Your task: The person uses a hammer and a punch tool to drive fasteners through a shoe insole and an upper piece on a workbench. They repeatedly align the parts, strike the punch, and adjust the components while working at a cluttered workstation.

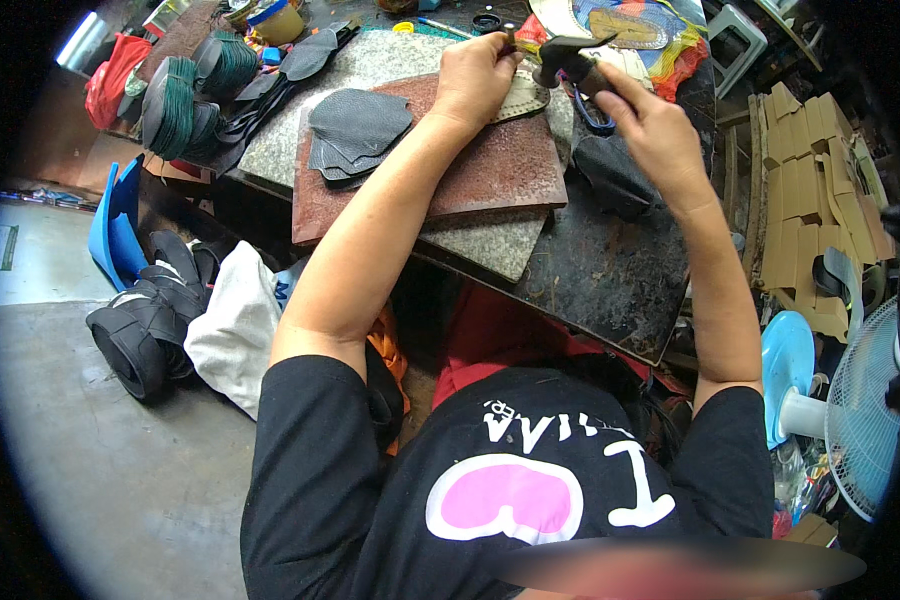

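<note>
My right hand (662, 135) grips a claw hammer (562, 62), its dark head raised beside my left hand. My left hand (473, 82) is closed round a slim upright punch-like tool (509, 36); only its top shows above the fingers. Under and beside that hand lies an olive sole-shaped piece (526, 98) with small holes along its edge. It rests at the far side of a reddish-brown board (500, 175). Several dark leather cutouts (358, 125) are stacked on the board, left of my forearm. The tool's lower end is hidden.
A grey stone slab (490, 248) lies under the board on a black worktable (610, 290). Green cord spools (170, 110) and a blue-rimmed tub (275, 22) stand far left. Dark leather (615, 175) lies right of the board. Cardboard (805, 190) and a fan (865, 410) stand at right.
</note>
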